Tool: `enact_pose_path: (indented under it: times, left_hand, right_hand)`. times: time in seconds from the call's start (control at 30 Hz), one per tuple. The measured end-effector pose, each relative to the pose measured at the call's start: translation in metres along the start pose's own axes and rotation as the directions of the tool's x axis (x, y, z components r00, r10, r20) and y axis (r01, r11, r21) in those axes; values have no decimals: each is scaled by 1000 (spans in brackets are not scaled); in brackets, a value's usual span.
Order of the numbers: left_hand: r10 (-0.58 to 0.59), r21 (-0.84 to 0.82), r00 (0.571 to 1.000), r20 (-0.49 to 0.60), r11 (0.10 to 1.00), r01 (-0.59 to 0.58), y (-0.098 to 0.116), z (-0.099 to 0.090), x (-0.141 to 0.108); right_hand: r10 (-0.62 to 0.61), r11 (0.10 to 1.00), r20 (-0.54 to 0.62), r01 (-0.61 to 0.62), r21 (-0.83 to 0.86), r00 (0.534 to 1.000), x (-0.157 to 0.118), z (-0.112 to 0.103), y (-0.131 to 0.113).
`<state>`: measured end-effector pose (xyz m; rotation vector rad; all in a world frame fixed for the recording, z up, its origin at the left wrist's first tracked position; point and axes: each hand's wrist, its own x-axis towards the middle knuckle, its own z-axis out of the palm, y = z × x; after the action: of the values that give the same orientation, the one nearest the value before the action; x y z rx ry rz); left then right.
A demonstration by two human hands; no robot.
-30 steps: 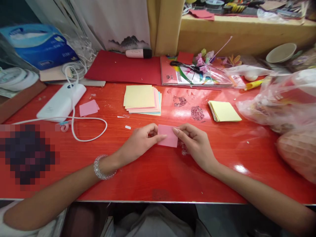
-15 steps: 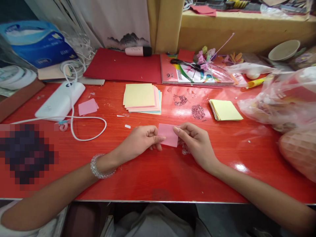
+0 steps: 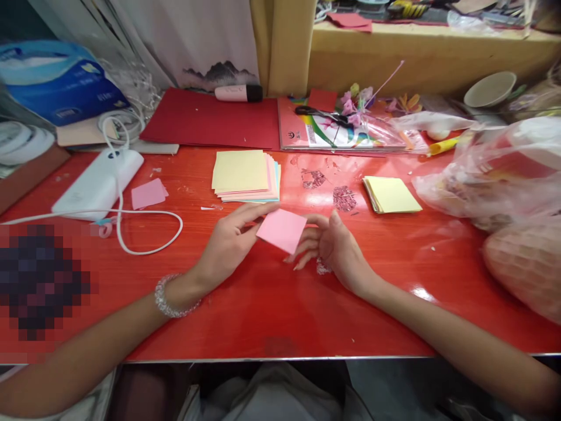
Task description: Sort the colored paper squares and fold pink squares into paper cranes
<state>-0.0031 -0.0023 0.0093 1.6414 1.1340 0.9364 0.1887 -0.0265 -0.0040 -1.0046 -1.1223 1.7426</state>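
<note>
A small pink paper square (image 3: 283, 230) is held above the red table, turned so that its corners point sideways and down. My left hand (image 3: 232, 242) pinches its left corner between thumb and fingers. Beside its right corner, my right hand (image 3: 328, 248) has its thumb up and fingers spread, the fingertips partly behind the paper. Behind my left hand lies a large stack of paper squares (image 3: 241, 171) with yellow on top. A smaller yellow-topped stack (image 3: 392, 195) sits to the right. Several pink pieces (image 3: 149, 193) lie at the left.
On the table (image 3: 280, 316), a white power bank (image 3: 99, 184) with a looping cable lies left. Red card (image 3: 214, 120), a marker (image 3: 239, 93) and scissors (image 3: 324, 115) are at the back. Plastic bags (image 3: 504, 169) fill the right side. A blurred dark object (image 3: 41, 280) lies at the left.
The pink paper has turned and tilted, its corner now pointing down. My right thumb has come off the paper and that hand's fingers have spread. The camera view has shifted slightly.
</note>
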Motion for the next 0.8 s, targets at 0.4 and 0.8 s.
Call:
enact_pose_path:
  times: [0.4,0.8]
  left_hand:
    - [-105,24,989,104,994,103,7,4,-5]
    - [-166,116,972,168,982,148,6,5,-3]
  right_hand:
    - [-87,937,-50,64,-344,995,-4,-1,-1]
    - [-125,908,-114,67,-415,986,-3,2,-1]
